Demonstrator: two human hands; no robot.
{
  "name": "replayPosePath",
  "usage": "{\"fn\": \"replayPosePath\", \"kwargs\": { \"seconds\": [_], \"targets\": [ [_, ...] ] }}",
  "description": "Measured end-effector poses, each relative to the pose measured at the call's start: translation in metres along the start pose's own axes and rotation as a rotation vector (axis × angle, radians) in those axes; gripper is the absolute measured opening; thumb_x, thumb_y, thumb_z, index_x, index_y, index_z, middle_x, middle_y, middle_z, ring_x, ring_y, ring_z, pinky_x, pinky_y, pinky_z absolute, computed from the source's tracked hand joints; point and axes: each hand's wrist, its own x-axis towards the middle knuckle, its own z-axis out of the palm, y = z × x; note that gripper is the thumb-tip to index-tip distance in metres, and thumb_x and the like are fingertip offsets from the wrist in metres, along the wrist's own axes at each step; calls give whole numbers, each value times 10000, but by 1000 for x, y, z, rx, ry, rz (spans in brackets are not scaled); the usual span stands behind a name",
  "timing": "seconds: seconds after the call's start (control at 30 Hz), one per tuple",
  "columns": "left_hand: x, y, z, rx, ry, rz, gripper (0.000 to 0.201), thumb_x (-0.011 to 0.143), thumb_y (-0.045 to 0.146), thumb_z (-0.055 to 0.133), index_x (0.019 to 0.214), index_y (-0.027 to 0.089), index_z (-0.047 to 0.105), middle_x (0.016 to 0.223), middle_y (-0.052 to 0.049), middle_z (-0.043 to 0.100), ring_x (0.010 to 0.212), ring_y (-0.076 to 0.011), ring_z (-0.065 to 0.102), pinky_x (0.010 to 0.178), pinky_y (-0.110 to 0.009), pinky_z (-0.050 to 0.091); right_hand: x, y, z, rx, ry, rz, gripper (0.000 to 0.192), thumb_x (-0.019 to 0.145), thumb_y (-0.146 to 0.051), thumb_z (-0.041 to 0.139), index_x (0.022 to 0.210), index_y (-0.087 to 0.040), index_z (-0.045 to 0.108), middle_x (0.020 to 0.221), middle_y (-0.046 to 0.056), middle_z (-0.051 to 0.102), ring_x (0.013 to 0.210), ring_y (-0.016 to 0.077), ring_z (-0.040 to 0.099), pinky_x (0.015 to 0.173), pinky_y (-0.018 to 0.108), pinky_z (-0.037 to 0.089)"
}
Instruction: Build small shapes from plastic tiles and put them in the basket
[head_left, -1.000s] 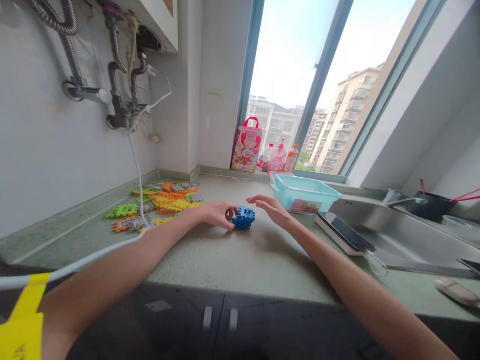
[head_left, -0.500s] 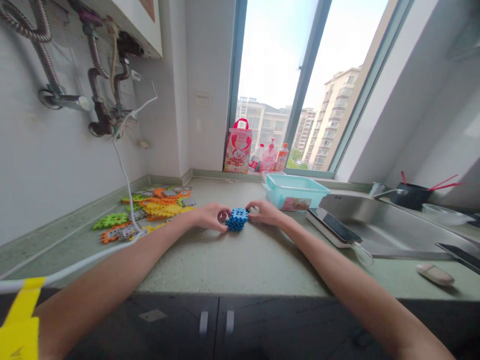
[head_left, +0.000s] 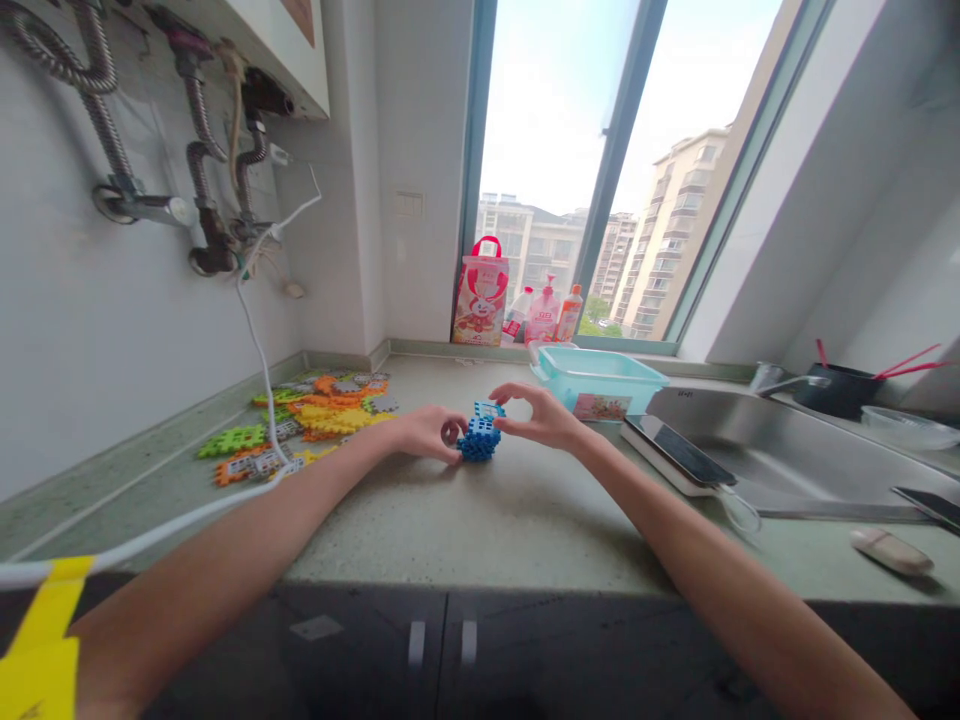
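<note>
Head view: the blue block cube (head_left: 478, 437) sits on the bench (head_left: 510, 520) between both hands. The left hand (head_left: 429, 432) grips it at 9 o'clock; the right hand (head_left: 541, 417) pinches its top piece at 3 o'clock.

Bright daylight from window (head_left: 600, 150); sky overexposed, glare on sink (head_left: 780, 450). Soft shadows on counter (head_left: 510, 520). Wide-angle bending at edges; pic slightly soft, esp. near forearms.

No lettering is legible anywhere. The red bag (head_left: 480, 297), the bottles (head_left: 546, 313) and the box's sticker (head_left: 597, 406) carry print too small to read.
</note>
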Motion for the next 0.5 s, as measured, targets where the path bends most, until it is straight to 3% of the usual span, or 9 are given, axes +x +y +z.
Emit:
{"fn": "replayPosePath", "kwargs": {
  "seconds": [0.17,0.27,0.4,0.5],
  "targets": [
    [0,0,0,-11,-4,-5,361,675,385,761,956,169,695,804,9,601,713,-155,536,629,-255,394,-1,-4,4,-54,-133,-22,221,908,-411,763,1026,-226,740,1028,53,738,962,217,696,930,363,523],
    [0,0,1,-13,-1,-10,378,674,383,769,980,171,705,803,12,599,706,-151,529,619,-253,386,-1,-4,2,-68,-158,-26,233,939,-440,733,1045,-233,748,1085,65,734,1001,223,696,968,377,520],
    [-1,-1,-2,10,-8,-14,427,684,403,778,1045,182,721,818,12,607,724,-161,550,636,-257,390,-2,-9,3,-72,-144,-28,440,900,-465,770,1272,-246,680,1244,89,709,1138,255,673,1033,407,508],
    [-5,-4,-12,96,-27,-70,604,666,506,830,1178,204,723,886,-3,636,780,-185,592,681,-264,409,-4,-14,7,-112,-194,-17,679,847,-473,813,1453,-281,575,1380,107,649,1240,286,639,1089,432,488]
  ]
}}
